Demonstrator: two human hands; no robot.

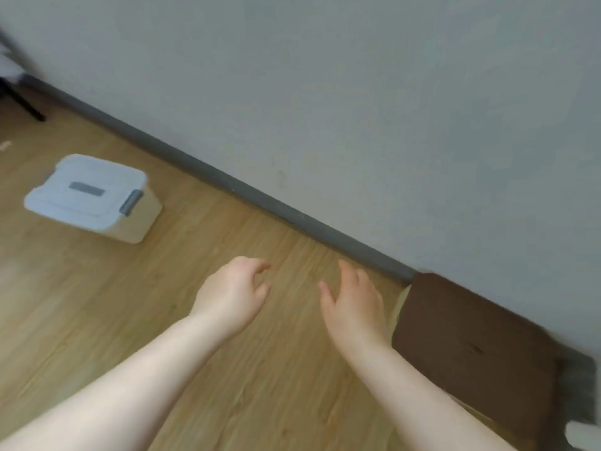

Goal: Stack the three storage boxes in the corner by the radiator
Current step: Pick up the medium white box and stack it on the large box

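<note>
No brand, label or writing can be read anywhere; the only marking is a grey rectangular patch on the lid of the one storage box (92,198) in view, and the picture is too soft to tell whether it carries text. That box is white with a grey latch on its right end, lid on, sitting alone on the wooden floor (201,255) at the left, near the dark grey skirting board (227,183) but not touching it. The skirting runs diagonally from upper left to lower right along the foot of the pale grey wall (357,92), and it meets a dark brown wooden surface (471,353) at the lower right, pushed close to the wall. Both bare forearms reach forward over the middle of the floor. The left hand (232,296) has its fingers loosely curled, thumb and forefinger apart, gripping nothing; the right hand (354,301) is spread more flatly, fingers extended and slightly parted, also empty. Neither hand touches the box — it lies well apart, up and to the left of them. Between the box, the skirting and the brown surface the boards lie bare, a broad open stretch. At the far upper left a thin black leg (24,102) of some furniture stands on the floor, blurred.
</note>
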